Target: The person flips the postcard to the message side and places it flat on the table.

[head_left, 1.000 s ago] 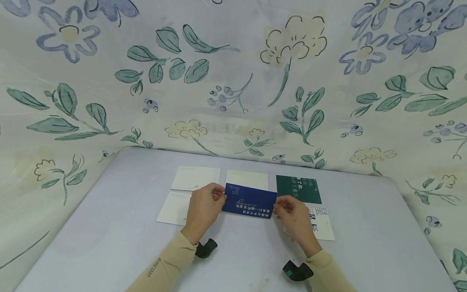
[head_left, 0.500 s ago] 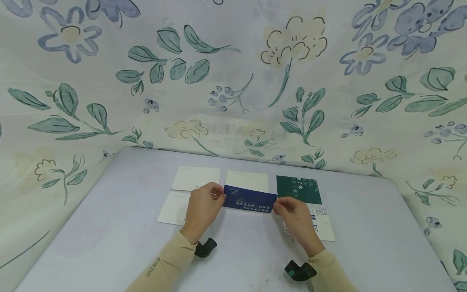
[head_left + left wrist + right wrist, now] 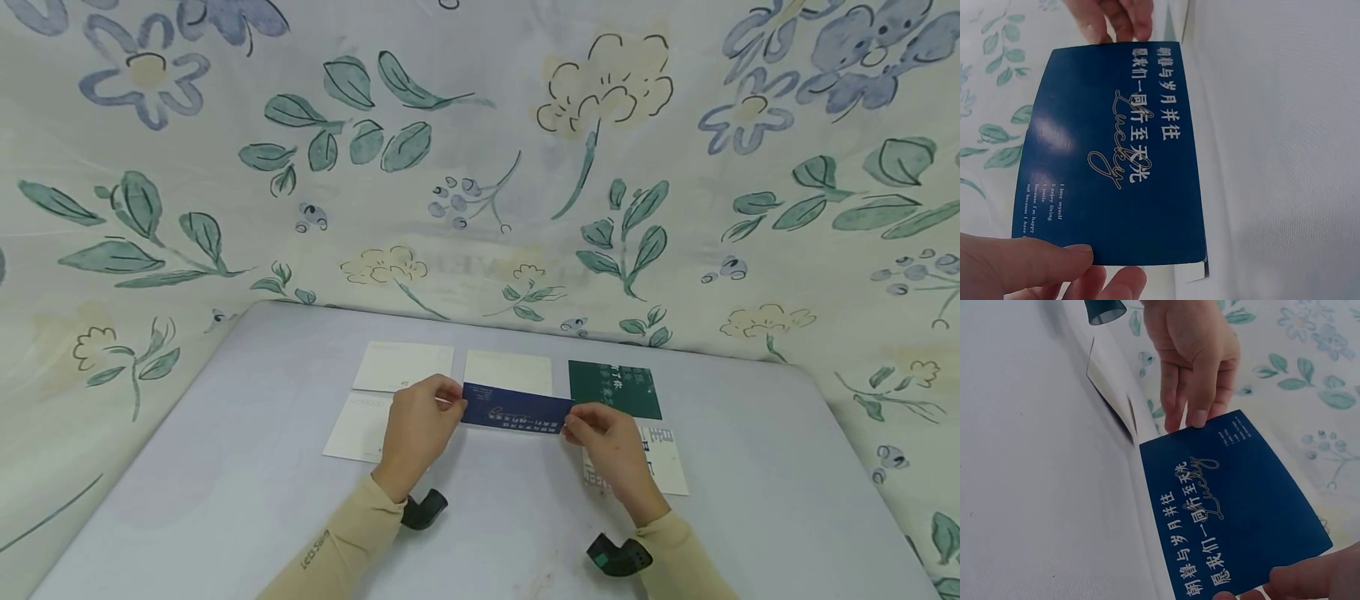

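Blue card [image 3: 517, 408] pinched at both ends

The left hand [image 3: 420, 425] has its fingers clamped on one short edge of the blue card, the thumb lying on the printed face and other fingertips behind it. The right hand [image 3: 615, 450] pinches the opposite short edge in the same manner, so the card spans the gap between the two sets of fingers. It is tilted, and its printing (white characters, with a looping "Lucky" in thin script) is on the side where the thumbs press. Whether its near edge touches the tabletop [image 3: 487, 533] cannot be told

Between the two sets of fingers and just beyond them, a cream card [image 3: 507, 368] lies partly covered by the blue one in the head view. Past the left fingers and off to their left is an upper white card [image 3: 403, 365]; nearer, left of those fingers and partly hidden by the hand, is a lower white card [image 3: 354, 432]. Beyond the right fingers lies a green card [image 3: 615, 390] with pale lettering. To the right of those fingers, partly hidden by the hand, is a lettered white card [image 3: 667, 468]

Back from the fingers, a left black device [image 3: 426, 510] and a right black device [image 3: 618, 556] sit by the wrists. Far beyond the fingers rises a floral backdrop [image 3: 480, 208]
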`<state>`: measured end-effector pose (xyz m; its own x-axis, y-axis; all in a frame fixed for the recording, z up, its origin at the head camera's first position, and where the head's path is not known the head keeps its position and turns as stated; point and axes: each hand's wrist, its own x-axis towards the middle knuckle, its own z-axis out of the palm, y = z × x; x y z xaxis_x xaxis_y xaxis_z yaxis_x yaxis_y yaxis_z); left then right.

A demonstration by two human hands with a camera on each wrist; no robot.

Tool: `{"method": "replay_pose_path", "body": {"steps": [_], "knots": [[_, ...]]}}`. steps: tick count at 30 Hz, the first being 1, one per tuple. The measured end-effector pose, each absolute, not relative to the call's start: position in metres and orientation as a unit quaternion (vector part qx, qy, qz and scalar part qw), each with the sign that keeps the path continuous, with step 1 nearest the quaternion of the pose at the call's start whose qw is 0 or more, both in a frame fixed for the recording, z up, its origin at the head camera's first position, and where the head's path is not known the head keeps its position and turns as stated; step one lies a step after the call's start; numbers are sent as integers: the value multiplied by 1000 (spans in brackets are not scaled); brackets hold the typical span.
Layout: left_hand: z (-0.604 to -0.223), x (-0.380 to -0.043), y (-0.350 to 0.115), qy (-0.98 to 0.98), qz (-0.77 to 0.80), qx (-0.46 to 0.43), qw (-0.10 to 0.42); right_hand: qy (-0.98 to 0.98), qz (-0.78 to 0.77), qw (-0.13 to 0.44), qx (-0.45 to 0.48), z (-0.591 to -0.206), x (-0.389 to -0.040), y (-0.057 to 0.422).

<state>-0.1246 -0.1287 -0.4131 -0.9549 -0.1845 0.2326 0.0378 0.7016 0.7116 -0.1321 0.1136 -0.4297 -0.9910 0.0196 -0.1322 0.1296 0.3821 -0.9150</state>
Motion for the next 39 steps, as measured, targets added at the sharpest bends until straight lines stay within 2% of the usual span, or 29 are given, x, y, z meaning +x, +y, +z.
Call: {"method": "replay_pose_path", "body": {"steps": [12,39], "knots": [[-412,-124,-129,-908,-389,28,151,819,-569,57,48,-427,-133,116],[-410,-125,-131,-882,-459,34,106,793,-603,55,61,-430,-135,117]]}}
